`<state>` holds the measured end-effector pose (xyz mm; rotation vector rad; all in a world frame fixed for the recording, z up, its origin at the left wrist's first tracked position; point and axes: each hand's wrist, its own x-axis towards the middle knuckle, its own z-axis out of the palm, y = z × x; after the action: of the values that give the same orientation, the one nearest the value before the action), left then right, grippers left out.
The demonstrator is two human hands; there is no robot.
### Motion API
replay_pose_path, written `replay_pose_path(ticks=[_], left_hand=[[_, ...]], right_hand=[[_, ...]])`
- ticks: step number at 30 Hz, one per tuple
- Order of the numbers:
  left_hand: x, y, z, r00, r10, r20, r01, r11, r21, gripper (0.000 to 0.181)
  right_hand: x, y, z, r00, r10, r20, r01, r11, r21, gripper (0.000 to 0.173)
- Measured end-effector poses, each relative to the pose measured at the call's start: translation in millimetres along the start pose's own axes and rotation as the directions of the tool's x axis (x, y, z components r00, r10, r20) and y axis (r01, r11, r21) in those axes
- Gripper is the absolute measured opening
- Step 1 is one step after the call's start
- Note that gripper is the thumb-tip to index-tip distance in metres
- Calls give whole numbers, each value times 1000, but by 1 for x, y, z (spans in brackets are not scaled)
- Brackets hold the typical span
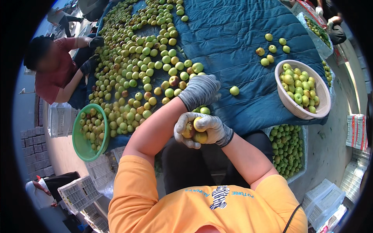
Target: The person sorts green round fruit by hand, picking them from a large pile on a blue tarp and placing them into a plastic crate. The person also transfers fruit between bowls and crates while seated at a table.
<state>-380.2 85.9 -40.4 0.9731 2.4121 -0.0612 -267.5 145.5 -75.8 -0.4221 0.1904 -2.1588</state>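
Note:
My left hand (201,90), in a grey striped knit glove, is over the right edge of a spread of small, round green jujube-like fruits (128,75) on a blue quilted cloth (230,32). Its fingers point down and away from view, so whether they grip anything is hidden. Closer to my body, my right hand (215,128), in a stained pale glove, is curled around yellow-brown fruits (200,137), one with a dark blemish. Some green fruits (205,110) lie between the two hands. A lone green fruit (234,90) rests on the cloth to their right.
At right stands a pinkish plastic basket (326,99) of fruit, near several loose fruits (272,49). A lined crate of green fruit (287,151) sits below it. A green basin (76,145) with fruit is at left, near a gloved co-worker (55,70).

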Motion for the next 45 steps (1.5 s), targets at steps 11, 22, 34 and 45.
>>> replay_pose_path(ticks=[11,22,34,45], left_hand=[[15,-30,50,785,-333,-522,-135,731,-669,28],[-58,-2,36,550,-237,-801,-359,798,-483,27],[137,24,-23,828,-211,-519,-214,737,-642,40],[203,66,-34,959,-119,-256,75,982,-175,38]], right_hand=[[-19,-49,17,818,-486,-310,572,744,344,50],[-20,-40,0,712,-495,-497,632,761,147,52],[-67,-82,20,558,-653,-513,796,596,107,53],[-90,-98,25,584,-666,-464,797,578,172,52]])
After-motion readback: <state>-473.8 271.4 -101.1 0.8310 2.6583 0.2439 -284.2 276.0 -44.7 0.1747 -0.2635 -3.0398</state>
